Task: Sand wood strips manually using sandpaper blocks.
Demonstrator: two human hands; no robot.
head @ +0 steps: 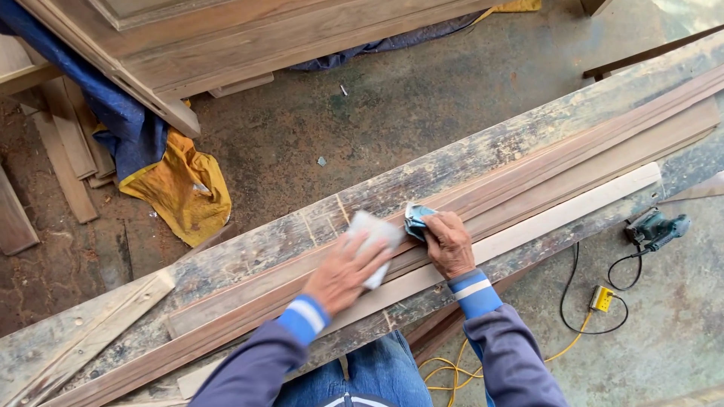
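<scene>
My left hand (343,273) presses a pale folded sheet of sandpaper (375,230) flat on a long brown moulded wood strip (573,154) lying along a worn workbench plank (249,252). Just to the right, my right hand (450,243) grips a crumpled blue-grey piece of sandpaper (415,218) against the same strip. Both hands sit side by side near the middle of the strip. A lighter, pale wood slat (573,207) lies parallel on the near side of it.
A green power sander (654,229) with a black cord lies on the concrete floor at right, near a yellow plug and cable (601,299). A yellow cloth (181,188), blue tarp (113,113), wooden door panel (226,38) and stacked boards (68,143) lie beyond the bench.
</scene>
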